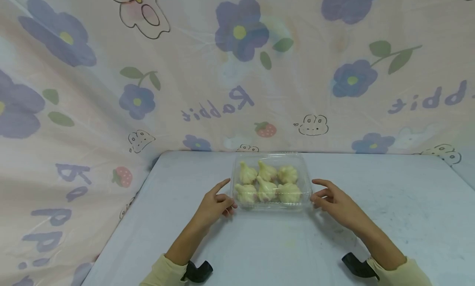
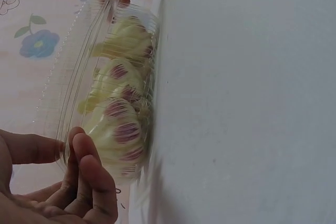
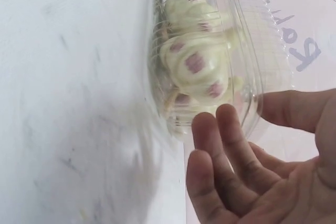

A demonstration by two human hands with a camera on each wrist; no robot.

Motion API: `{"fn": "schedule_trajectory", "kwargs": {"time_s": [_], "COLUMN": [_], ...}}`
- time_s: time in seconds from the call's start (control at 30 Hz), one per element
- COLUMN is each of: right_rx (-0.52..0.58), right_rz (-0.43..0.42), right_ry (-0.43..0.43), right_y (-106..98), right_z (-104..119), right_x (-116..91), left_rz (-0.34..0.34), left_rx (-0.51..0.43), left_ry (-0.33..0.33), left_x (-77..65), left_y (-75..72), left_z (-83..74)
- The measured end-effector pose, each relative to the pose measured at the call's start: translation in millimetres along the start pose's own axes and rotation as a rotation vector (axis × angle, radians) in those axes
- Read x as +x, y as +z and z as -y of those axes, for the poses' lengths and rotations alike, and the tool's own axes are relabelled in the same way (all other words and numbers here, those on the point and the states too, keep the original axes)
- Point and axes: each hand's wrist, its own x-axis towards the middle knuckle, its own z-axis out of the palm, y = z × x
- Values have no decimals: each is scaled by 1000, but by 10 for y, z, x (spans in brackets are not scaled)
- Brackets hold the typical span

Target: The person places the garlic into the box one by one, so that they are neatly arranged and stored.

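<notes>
A clear plastic clamshell box (image 1: 272,207) with a ridged rim sits in the middle of the table. Through its lid show several pale garlic bulbs (image 1: 267,189), in two rows. Purple patches mark the garlic bulbs (image 2: 123,129) in the left wrist view. At the box's left end, my left hand (image 1: 213,205) pinches the rim, one fingertip (image 2: 55,151) on the lid side and other fingers bent below. My right hand (image 1: 335,201) holds the opposite end in the same manner, a fingertip (image 3: 270,109) against the rim. Both index fingers reach along the ends in the head view.
A white-covered table (image 1: 259,253) extends around the box. Behind it and on the left hangs a patterned curtain (image 1: 278,80) with flowers and rabbits. Dark wrist mounts (image 1: 200,272) stick out from the pale sleeves (image 1: 167,271).
</notes>
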Motion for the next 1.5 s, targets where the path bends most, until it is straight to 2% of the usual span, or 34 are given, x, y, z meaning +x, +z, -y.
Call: {"fn": "schedule_trajectory", "kwargs": {"time_s": [0.5, 0.77, 1.17, 1.5], "right_rx": [16, 16, 14, 19], "right_rz": [26, 24, 23, 36], "right_ry": [-37, -40, -42, -37], "right_y": [26, 24, 20, -36], "right_z": [-34, -45, -62, -34], "right_x": [36, 46, 43, 12], "left_rz": [-51, -64, -74, -61], "left_rx": [-107, -166, -151, -80], "left_ry": [-26, 22, -11, -41], "left_x": [28, 59, 72, 74], "left_y": [23, 61, 44, -14], "left_z": [50, 68, 83, 55]}}
